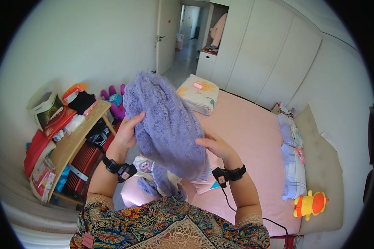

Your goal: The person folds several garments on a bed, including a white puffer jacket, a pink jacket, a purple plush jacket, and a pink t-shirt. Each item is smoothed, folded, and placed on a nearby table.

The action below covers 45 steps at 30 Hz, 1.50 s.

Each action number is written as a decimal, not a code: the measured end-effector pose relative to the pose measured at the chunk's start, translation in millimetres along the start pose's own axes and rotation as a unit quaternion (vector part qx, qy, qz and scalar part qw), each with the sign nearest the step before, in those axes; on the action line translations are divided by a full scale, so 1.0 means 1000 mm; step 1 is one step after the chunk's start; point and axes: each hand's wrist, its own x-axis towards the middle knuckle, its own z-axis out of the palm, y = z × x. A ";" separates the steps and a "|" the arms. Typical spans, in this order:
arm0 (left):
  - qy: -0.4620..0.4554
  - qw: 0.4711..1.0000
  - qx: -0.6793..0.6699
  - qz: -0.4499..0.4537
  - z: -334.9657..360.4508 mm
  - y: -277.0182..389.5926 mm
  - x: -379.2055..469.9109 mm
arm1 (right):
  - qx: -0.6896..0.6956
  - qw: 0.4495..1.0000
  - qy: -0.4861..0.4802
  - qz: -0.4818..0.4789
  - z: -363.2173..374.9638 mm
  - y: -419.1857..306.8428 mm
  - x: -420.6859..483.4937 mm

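A fluffy purple plush cloth item point(165, 124), gathered in folds, hangs in the air in front of me. My left hand point(129, 130) grips its left edge with the thumb on top. On the opposite side, my right hand point(216, 143) holds the lower right edge, thumb also on the front. Most of the fingers of both hands are hidden behind the fabric. Below it, a purple and cream plush garment point(162, 180) with a cartoon patch lies crumpled on the near corner of the bed.
The bed point(237, 124) has a pink sheet. A folded floral quilt point(199, 93) with a small pink packet sits at its far left corner. Plaid pillows point(294, 171) and a yellow plush toy point(310, 205) rest by the headboard point(327, 174). A cluttered wooden table point(81, 133) stands left; wardrobes point(265, 46) line the back.
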 end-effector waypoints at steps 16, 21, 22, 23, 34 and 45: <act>0.064 0.984 0.158 0.042 0.021 0.118 -0.055 | 0.121 0.987 0.019 -0.104 0.080 -0.065 0.152; 0.108 0.965 0.229 0.073 0.008 0.142 -0.080 | -0.071 0.961 0.151 -0.219 0.102 -0.080 0.175; 0.120 0.960 0.244 0.068 0.003 0.149 -0.086 | -0.093 0.926 0.179 -0.318 0.105 -0.087 0.179; 0.128 0.962 0.231 0.075 -0.002 0.155 -0.092 | -0.096 0.927 0.162 -0.323 0.107 -0.092 0.180; 0.204 0.933 0.247 0.163 -0.015 0.203 -0.102 | -0.133 0.922 0.136 -0.337 0.112 -0.138 0.200; 0.271 0.909 0.282 0.145 0.007 0.213 -0.105 | -0.115 0.931 0.165 -0.304 0.109 -0.140 0.200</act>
